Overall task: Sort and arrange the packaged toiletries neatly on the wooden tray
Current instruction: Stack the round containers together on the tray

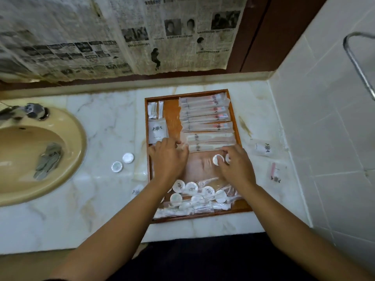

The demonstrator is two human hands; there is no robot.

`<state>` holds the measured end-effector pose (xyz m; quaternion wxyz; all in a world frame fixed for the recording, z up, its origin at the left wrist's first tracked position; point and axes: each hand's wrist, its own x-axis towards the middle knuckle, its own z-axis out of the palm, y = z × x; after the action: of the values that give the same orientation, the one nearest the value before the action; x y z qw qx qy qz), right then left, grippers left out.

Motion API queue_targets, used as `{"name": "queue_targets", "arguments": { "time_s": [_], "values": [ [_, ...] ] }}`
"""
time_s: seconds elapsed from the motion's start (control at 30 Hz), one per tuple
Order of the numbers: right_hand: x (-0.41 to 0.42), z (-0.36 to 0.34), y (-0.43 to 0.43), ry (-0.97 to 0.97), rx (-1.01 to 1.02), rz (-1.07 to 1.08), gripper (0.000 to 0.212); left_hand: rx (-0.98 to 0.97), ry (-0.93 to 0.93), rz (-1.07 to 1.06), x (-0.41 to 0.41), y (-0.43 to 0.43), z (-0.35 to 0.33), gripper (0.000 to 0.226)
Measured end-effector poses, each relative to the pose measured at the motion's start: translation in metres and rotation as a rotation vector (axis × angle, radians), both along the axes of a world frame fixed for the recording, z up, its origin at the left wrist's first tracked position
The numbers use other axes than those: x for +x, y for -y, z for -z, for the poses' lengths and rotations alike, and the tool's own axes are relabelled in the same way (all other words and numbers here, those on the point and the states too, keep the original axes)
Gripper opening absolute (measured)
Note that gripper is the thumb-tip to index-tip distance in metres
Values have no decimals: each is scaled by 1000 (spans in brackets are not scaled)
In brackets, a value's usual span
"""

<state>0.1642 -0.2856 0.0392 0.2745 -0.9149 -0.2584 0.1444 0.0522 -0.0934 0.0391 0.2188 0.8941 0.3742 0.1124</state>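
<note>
A wooden tray [234,110] lies on the marble counter. Several long clear toothbrush packets [205,116] are stacked in its far right part. A white sachet [157,130] and small cotton-swab packs [155,109] sit at its far left. A heap of round white packaged discs and clear wrappers [194,196] fills the near end. My left hand [168,159] rests over the tray's left middle, fingertips touching the end of a clear packet [211,147]. My right hand [235,167] pinches a round white disc [218,159] above the tray's middle.
Two round discs [122,162] lie on the counter left of the tray. Two loose packets [263,148], [277,173] lie to its right by the tiled wall. A beige sink [40,157] sits at the left. Newspaper covers the wall behind.
</note>
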Motion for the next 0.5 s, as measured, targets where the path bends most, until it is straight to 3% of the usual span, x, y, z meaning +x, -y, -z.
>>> {"name": "queue_targets", "arguments": {
  "time_s": [0.13, 0.27, 0.4, 0.5],
  "values": [
    [-28, -2, -93, -26, 49, -355, 32, 16, -62, -218, -68, -59, -5, 29],
    [-61, -3, -181, 15, -68, -704, 45, -19, -314, -336, -129, -96, 3, 41],
    [-99, 14, -243, 145, -254, -874, 52, 1, -474, -308, -156, -114, 20, 25],
    [-118, 28, -264, 191, -376, -928, 53, -11, -470, -288, -159, -120, 36, 34]
  ]
}}
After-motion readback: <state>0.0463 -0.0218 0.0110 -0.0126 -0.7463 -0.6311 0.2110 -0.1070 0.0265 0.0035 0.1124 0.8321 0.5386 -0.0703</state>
